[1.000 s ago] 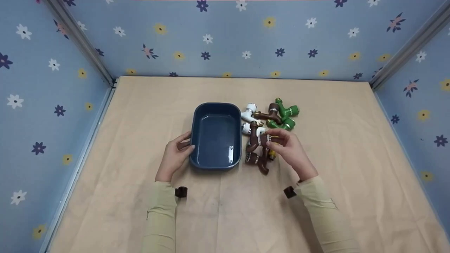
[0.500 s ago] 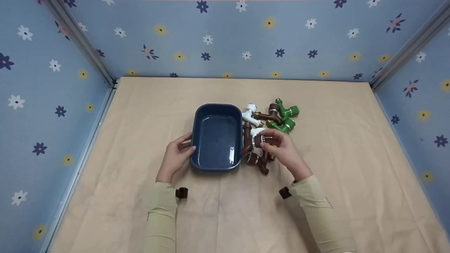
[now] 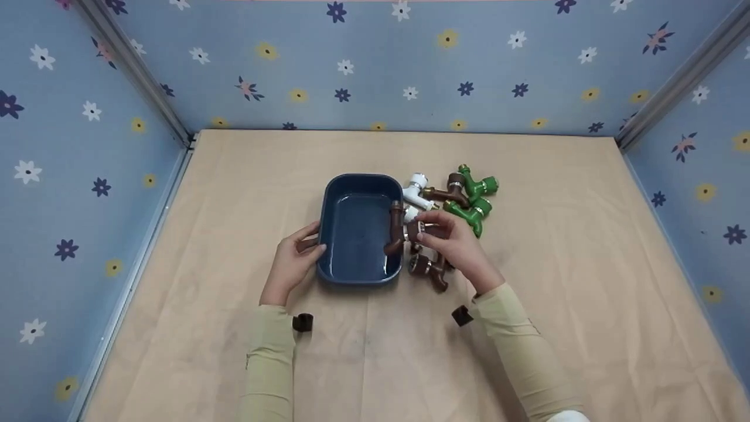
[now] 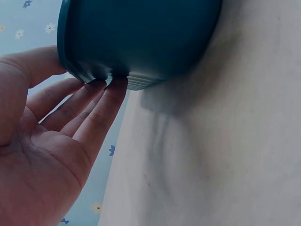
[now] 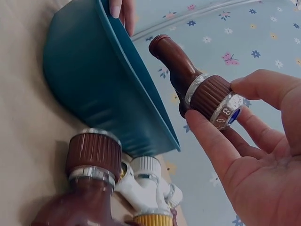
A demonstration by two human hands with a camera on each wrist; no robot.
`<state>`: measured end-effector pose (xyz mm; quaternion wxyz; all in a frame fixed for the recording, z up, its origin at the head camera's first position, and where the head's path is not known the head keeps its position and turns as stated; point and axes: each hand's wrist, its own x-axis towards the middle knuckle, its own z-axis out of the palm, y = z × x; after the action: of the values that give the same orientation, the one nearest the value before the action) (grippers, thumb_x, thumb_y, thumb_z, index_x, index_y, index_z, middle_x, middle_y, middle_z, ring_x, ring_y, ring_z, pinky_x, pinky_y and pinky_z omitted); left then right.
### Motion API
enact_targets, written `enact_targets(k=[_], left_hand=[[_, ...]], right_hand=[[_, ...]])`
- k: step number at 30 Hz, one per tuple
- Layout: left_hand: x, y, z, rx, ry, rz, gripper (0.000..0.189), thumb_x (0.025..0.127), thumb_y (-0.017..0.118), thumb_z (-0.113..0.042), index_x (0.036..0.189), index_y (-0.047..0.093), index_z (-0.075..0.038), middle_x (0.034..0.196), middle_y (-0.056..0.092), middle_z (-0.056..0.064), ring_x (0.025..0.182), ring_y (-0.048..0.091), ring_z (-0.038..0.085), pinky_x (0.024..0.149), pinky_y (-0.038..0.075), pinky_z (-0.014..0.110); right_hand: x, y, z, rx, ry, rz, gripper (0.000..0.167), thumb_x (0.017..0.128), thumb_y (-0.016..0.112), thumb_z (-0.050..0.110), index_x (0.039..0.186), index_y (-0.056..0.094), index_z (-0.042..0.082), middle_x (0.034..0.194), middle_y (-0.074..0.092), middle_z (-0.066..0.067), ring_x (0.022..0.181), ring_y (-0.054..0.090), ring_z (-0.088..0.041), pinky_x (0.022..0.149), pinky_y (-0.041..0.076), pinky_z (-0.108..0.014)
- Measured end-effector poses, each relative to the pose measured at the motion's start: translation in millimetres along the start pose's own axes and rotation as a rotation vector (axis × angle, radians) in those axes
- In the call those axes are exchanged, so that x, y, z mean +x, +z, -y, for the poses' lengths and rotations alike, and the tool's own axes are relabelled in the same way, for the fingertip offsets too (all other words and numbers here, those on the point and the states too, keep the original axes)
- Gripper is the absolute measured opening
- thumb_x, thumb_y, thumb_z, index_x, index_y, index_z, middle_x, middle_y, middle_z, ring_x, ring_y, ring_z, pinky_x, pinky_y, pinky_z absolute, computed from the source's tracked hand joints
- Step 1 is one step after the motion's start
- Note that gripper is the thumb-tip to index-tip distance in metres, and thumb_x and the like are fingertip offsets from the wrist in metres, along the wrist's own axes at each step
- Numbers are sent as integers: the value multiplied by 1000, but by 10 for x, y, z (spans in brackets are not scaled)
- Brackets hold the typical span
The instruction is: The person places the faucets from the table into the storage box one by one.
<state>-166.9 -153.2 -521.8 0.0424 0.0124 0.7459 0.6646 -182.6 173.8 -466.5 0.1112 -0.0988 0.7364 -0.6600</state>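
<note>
My right hand [image 3: 448,240] pinches a brown faucet [image 3: 396,225] by its ribbed knob, thumb on one side and fingers on the other. In the head view the faucet's body overlaps the right rim of a dark blue basin [image 3: 357,228]. The right wrist view shows the held faucet [image 5: 181,61] raised beside the basin's rim, its silver ring and blue-marked cap toward my palm. My left hand [image 3: 296,255] grips the basin's left side. In the left wrist view its thumb lies at the rim and its fingertips [image 4: 120,87] press the outer wall.
Right of the basin lies a group of faucets: white [image 3: 417,190], brown [image 3: 430,269] and green [image 3: 480,186]. A yellow ribbed knob [image 5: 153,220] shows among them in the right wrist view. Flowered panels [image 3: 375,64] stand around the cloth-covered table [image 3: 234,176].
My right hand has carried the brown faucet left, from above the other faucets to the basin's right rim. The left hand keeps its hold on the basin.
</note>
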Motion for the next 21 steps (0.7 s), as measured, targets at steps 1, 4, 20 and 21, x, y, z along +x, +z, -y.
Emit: enact_targets(k=[1,4,20,21], left_hand=[[4,-1,19,5,6,-2,54,89,62,6,140,44,2,137,46,24,120,52,36,95,47,28],[8,1,45,18,24,-13,54,89,63,6,140,45,2,136,48,23,118,53,35,94,47,29],[-120,11,-253,19,29,22,53,89,60,9,139,42,10,136,45,31,119,50,43,97,46,37],[-124,10,-258,15,32,24,53,89,60,9,139,42,10,135,45,31,119,50,43,97,46,37]], right_hand=[[9,15,5,4,2,3,33,86,70,4,118,61,0,117,61,-13,102,63,-30,83,53,-30],[29,66,23,0,-1,11,32,86,70,2,117,62,0,115,62,-13,98,65,-27,81,54,-31],[89,321,-59,-90,19,65,28,87,70,5,114,65,4,112,64,-9,99,65,-22,81,54,-31],[90,340,-59,-98,21,71,28,87,70,7,114,65,6,112,64,-7,99,65,-21,81,54,-31]])
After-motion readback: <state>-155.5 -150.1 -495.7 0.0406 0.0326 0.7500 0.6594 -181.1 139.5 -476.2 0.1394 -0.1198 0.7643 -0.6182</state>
